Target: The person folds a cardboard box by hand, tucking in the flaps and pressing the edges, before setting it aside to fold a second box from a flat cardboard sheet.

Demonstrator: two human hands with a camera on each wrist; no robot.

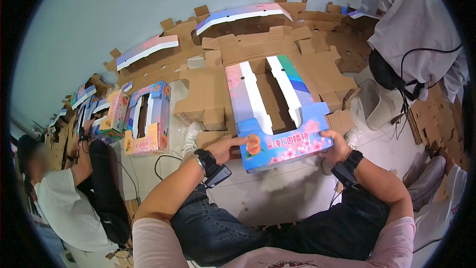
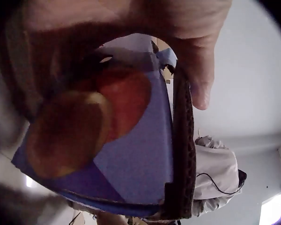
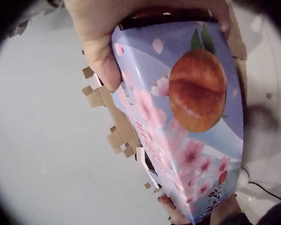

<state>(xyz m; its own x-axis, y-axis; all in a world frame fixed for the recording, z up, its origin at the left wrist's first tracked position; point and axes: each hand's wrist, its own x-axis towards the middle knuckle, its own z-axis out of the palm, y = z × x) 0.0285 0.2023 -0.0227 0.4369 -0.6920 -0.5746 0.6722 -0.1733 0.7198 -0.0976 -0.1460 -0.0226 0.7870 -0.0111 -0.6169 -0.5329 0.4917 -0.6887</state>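
A printed cardboard fruit box [image 1: 297, 155], blue and pink with peaches and blossoms, stands between my two hands above the floor. Its long sides fold inward as white-edged flaps [image 1: 256, 89], leaving a slot down the middle of the top. My left hand [image 1: 224, 150] grips the near left corner, the index finger stretched along the front panel. At the near right corner my right hand [image 1: 338, 148] holds the end, thumb over the top edge. In the right wrist view the thumb and fingers span the box end [image 3: 196, 93]; in the left wrist view the left thumb hooks over the cardboard edge.
Flattened brown cardboard [image 1: 203, 89] lies beyond the box, with more box blanks [image 1: 243, 14] along the wall. Finished-looking printed boxes [image 1: 148, 114] stand at left near a seated person [image 1: 74, 203]. A pale bin [image 1: 374, 101] and a cloth-draped object [image 1: 421, 34] are at right.
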